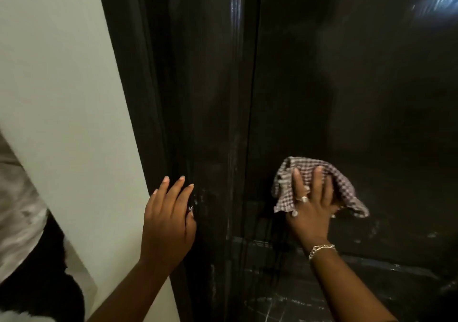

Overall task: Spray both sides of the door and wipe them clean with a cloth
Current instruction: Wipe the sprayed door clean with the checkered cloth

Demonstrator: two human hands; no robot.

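Dark upright door point(347, 86), R hand point(311, 207) flat w/ cloth point(347, 185) against it

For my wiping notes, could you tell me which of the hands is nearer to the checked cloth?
Right. The right hand presses flat on the checked cloth against the door; the left hand rests apart on the door frame.

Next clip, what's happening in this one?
A person is wiping a dark, glossy door with a checked cloth. The right hand presses the cloth flat against the door's surface with fingers spread, a bracelet on its wrist. The left hand rests with straight fingers on the dark door frame, next to a pale wall. No spray bottle is in view. Smudges show lower on the door.
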